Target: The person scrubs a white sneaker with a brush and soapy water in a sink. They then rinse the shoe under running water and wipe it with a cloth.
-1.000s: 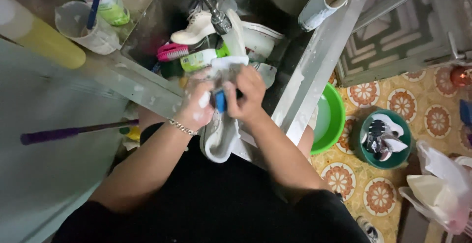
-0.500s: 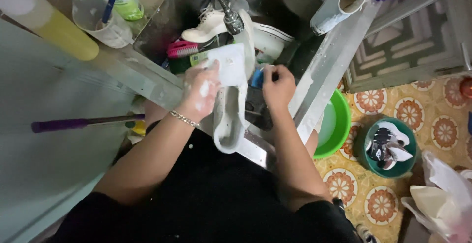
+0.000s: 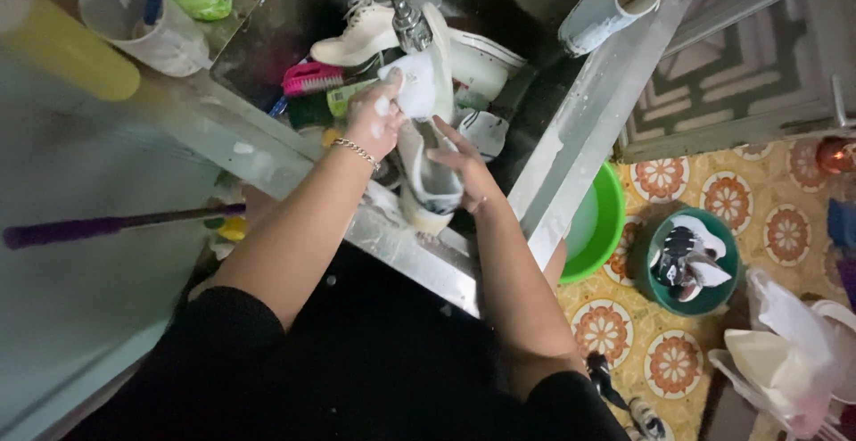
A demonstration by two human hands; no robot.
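Left hand (image 3: 373, 120) grips the white shoe (image 3: 426, 151); right hand (image 3: 464, 169) cups it (fingertips hidden).

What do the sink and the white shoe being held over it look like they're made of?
The sink looks like stainless steel: grey, shiny, reflective rim streaked with suds. The white shoe looks like canvas or synthetic fabric with a pale rubber sole; too wet and blurred to be certain.

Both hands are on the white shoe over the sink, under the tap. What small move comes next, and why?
Probably turn the shoe under the tap to rinse it: the left hand is soapy and grips its top end, and the right hand holds its side, with no brush in it.
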